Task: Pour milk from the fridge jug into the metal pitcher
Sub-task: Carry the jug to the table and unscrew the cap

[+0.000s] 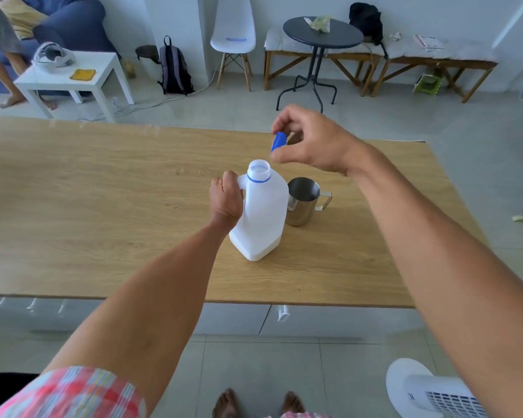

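A white plastic milk jug [261, 218] stands upright on the wooden table [103, 206], its neck uncapped with a blue ring around it. My left hand [226, 198] grips the jug's handle on its left side. Above and just right of the neck, my right hand [311, 140] pinches the blue cap [278, 141] between thumb and fingers. The metal pitcher [303, 201] stands right behind the jug, touching or nearly touching it, with its handle pointing right. It looks empty inside.
Beyond the table's far edge are a white side table [73, 76], a white chair [233, 34], a round dark table [322, 37] and wooden benches [435, 61]. A person stands at far left [0, 49]. A white fan [429, 390] is on the floor at my right.
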{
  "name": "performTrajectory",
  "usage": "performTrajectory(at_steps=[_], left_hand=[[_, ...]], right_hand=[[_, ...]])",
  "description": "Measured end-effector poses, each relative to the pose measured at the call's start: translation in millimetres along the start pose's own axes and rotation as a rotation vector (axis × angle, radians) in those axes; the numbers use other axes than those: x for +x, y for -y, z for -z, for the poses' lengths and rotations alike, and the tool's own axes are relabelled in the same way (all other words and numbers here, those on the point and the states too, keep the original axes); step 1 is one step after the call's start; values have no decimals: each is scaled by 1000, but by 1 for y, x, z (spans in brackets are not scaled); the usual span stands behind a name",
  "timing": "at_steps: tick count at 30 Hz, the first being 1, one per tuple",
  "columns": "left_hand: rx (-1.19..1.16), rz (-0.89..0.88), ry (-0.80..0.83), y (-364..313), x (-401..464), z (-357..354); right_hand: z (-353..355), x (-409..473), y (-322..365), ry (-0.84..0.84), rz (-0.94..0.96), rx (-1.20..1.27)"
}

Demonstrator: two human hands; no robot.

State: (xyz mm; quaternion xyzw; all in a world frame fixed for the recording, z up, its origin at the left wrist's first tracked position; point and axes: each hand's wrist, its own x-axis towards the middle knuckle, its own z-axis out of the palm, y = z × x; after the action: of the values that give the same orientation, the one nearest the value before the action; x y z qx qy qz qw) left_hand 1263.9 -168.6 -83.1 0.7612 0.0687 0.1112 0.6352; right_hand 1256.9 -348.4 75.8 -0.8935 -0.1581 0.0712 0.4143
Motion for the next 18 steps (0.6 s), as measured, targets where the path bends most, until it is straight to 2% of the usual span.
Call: performTrajectory(at_steps=[3,5,7,11,18], left_hand=[[-25,20,6,-2,-3,-1],[-21,25,5,-2,-4,-1],[-14,32,-2,-2,-4,-1],[-23,15,-2,-5,-6,-2],[-44,4,2,-7,-7,-2]], right_hand=[[-16,-19,-48,-299,-54,464],[-37,-29,-79,-480,-162,554],[-59,-42,-103,-555,-269,531],[-101,-69,-137,-565,-426,400],[-152,-87,-192,-422,-576,60]])
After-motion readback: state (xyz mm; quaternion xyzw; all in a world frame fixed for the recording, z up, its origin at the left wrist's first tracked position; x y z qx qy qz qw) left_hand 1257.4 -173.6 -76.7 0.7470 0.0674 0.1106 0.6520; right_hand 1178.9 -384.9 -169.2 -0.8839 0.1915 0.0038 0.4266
